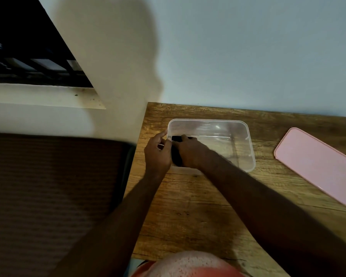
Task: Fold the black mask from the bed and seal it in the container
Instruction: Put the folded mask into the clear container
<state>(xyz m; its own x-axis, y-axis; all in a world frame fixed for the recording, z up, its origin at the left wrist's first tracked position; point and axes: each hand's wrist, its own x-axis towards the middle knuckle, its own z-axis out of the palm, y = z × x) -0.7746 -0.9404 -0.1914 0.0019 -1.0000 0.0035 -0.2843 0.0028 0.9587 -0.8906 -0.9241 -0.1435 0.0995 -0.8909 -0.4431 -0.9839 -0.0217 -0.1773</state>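
Fingers [185,137] of the right hand [190,152] press down flat on the black mask [176,139], which lies folded small against the left end wall inside the clear container [246,148]. Beside it, the left hand [158,152] curls over that same wall, thumb on the rim and fingers bent loosely inward near the mask; whether they pinch the fabric cannot be told. Both bare forearms reach forward and converge there. Translucent and rectangular with rounded corners, the plastic box sits on a rough-grained wooden table [188,206]. Well apart to the right lies the smooth pink lid [318,164], flat. Ribbed brown bedding [48,186] adjoins the table's left edge.
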